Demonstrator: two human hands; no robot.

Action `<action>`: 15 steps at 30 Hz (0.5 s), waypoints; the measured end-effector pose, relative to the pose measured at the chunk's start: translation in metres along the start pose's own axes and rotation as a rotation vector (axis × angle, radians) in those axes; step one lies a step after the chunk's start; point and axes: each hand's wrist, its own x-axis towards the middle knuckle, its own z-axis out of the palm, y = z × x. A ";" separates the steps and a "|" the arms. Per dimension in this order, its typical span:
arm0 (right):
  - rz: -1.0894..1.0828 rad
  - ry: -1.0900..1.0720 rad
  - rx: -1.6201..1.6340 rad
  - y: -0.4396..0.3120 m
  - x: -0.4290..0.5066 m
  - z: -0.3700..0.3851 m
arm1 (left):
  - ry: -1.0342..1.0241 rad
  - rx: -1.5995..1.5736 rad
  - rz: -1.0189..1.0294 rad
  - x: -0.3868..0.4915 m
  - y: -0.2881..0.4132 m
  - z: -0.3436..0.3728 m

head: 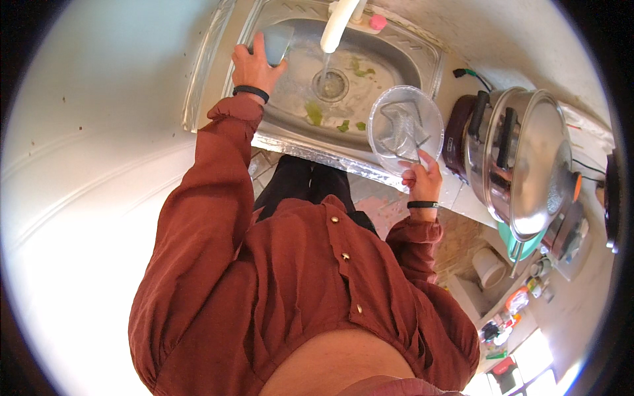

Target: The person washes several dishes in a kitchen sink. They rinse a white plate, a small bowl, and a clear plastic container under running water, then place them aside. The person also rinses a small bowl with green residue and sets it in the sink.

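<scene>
My left hand is closed around a pale, see-through container at the left side of the stainless steel sink. Over the sink's right front corner, my right hand grips the rim of a clear round plastic bowl. A grey mesh cloth lies in that bowl. Water runs from the white faucet spout to the drain. Green leaf scraps lie scattered on the sink's bottom.
A large lidded steel pot stands right of the sink, against a dark appliance. A pink knob sits beside the faucet. Foil covers the counter's front edge. A white wall rises at left, and a bucket stands lower right.
</scene>
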 end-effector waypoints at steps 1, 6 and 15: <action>0.001 0.006 -0.005 0.000 0.000 0.000 | -0.024 -0.036 -0.020 -0.004 0.003 0.000; 0.000 0.007 -0.002 -0.001 0.000 0.001 | -0.147 -0.452 -0.340 -0.032 -0.014 0.043; 0.007 0.021 0.024 0.004 -0.019 -0.007 | -0.675 -1.760 -0.979 -0.093 0.033 0.051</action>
